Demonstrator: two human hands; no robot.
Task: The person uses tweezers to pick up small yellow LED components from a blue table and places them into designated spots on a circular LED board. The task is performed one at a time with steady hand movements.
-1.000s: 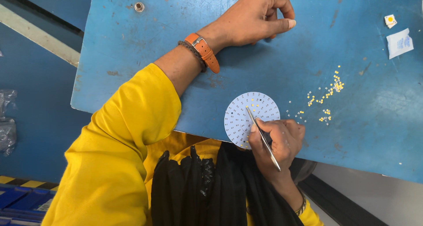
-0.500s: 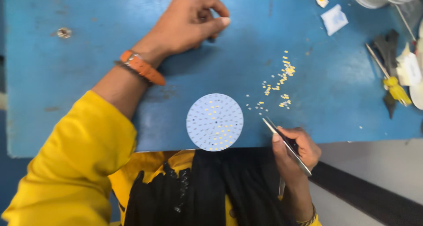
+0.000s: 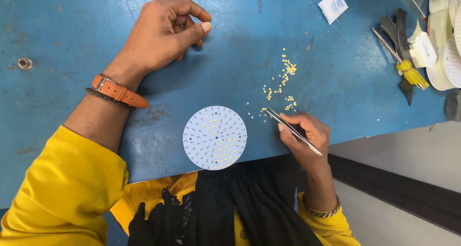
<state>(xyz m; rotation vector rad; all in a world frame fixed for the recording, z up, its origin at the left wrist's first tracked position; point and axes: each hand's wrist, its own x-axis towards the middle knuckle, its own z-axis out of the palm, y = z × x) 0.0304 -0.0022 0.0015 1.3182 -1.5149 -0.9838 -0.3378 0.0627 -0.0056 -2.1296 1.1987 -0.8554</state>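
Gripping thin tweezers [image 3: 293,131], the right hand [image 3: 305,138] is resting at the near edge of the blue table [image 3: 72,35], tips pointing left toward a loose scatter of tiny yellow chips [image 3: 283,80]. The left hand [image 3: 163,32] is lying farther off, fingers curled loosely with the thumb out, holding nothing. Between the hands, near the table edge, a round white board [image 3: 214,138] is lying flat; yellow chips are sitting on several central pads, while most outer pads are showing bare, so the filling looks well short of half done. At the far right, a yellow-handled screwdriver [image 3: 408,73] is lying beside stacked white discs [image 3: 444,59].
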